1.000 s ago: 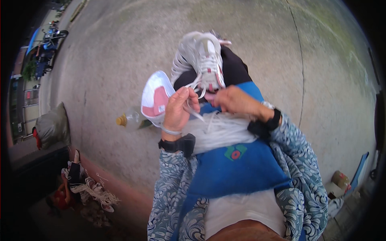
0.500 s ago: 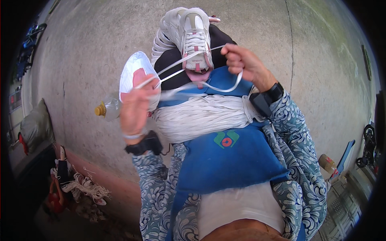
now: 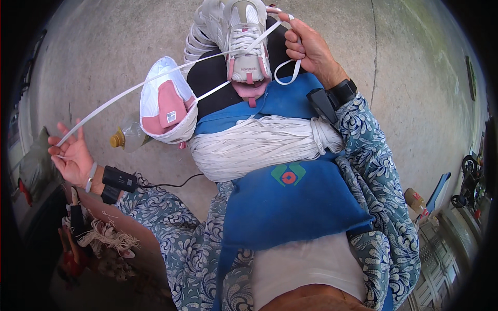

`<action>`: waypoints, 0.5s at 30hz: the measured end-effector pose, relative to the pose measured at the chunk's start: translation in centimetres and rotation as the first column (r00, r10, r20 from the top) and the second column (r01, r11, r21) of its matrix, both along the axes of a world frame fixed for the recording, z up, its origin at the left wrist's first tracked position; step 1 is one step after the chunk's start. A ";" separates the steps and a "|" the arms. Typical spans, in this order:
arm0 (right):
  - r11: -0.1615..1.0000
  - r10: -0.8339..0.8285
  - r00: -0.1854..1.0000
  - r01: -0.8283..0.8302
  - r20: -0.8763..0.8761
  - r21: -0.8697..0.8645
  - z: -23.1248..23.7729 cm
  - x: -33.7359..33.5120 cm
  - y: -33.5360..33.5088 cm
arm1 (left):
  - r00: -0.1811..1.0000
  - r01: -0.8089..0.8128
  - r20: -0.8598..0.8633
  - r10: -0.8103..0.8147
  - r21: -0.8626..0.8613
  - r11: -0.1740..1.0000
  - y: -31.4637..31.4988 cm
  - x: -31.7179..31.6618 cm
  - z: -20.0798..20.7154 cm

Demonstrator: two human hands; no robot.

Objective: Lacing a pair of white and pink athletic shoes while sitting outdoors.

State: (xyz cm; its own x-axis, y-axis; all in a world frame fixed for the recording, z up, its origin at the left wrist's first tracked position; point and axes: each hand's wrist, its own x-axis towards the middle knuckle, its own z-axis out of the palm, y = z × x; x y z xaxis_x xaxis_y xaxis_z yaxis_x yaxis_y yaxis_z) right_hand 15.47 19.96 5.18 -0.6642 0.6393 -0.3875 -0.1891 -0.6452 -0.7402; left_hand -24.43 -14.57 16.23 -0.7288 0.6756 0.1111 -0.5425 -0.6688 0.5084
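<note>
A white-and-pink sneaker (image 3: 247, 65) rests on my dark-trousered leg, toe pointing away, its front partly laced. My right hand (image 3: 315, 52), beyond its right side, is closed on a white shoelace (image 3: 129, 92); a short loop hangs below the fingers. The lace runs from there across the sneaker to my left hand (image 3: 75, 158), which is stretched far out to the left, palm up, with the strand between its half-curled fingers. Another white strand leads toward the second sneaker (image 3: 168, 98), whose pink insole shows. A thick bundle of white laces (image 3: 259, 147) lies across my lap.
More white shoes (image 3: 207, 31) are stacked beyond the sneaker. A clear bottle with a yellow cap (image 3: 118, 138) lies on the concrete floor at left. Blue apron (image 3: 295, 207) covers my lap. At lower left are a pale tangle of cords (image 3: 111, 236) and a sack (image 3: 39, 160).
My left hand has swung far out to the left and down, drawing the lace into a long line. My right hand has moved slightly up and away, with the loop below it smaller.
</note>
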 end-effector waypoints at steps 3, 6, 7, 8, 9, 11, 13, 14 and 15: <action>0.996 -0.067 0.990 0.075 0.127 -0.055 -0.1 0.2 0.2 | 0.975 -0.198 -0.095 0.200 0.028 0.980 1.8 1.2 0.7; 0.995 0.045 0.975 -0.064 -0.216 -0.079 0.7 0.3 0.5 | 0.933 0.117 -0.321 -0.162 -0.155 0.981 4.8 7.1 3.1; 0.993 0.057 0.974 -0.078 -0.220 -0.085 1.7 0.0 0.4 | 0.855 0.000 -0.500 -0.141 -0.273 0.962 6.0 9.7 2.9; 0.946 0.096 0.903 -0.214 -0.420 -0.243 3.3 -0.2 0.1 | 0.803 -0.058 -0.561 -0.203 -0.412 0.909 7.6 12.3 2.3; 0.847 0.096 0.799 -0.378 -0.593 -0.373 4.6 -1.2 -0.6 | 0.760 -0.133 -0.593 -0.268 -0.545 0.828 8.6 14.3 1.3; 0.909 0.140 0.826 -0.325 -0.546 -0.259 5.5 -1.0 -1.6 | 0.763 -0.071 -0.449 -0.465 -0.773 0.630 11.4 17.9 -0.5; 0.908 0.198 0.880 -0.331 -0.431 -0.258 5.8 -0.6 -1.9 | 0.737 0.023 -0.306 -0.602 -0.879 0.475 13.2 19.8 -2.6; 0.954 0.299 0.931 -0.299 -0.208 0.033 4.9 0.1 -1.6 | 0.738 0.021 -0.307 -0.601 -0.880 0.475 13.7 20.4 -3.7; 0.953 0.300 0.931 -0.300 -0.209 0.032 4.0 1.0 -1.3 | 0.683 -0.030 -0.344 -0.645 -0.895 0.445 14.2 20.8 -4.9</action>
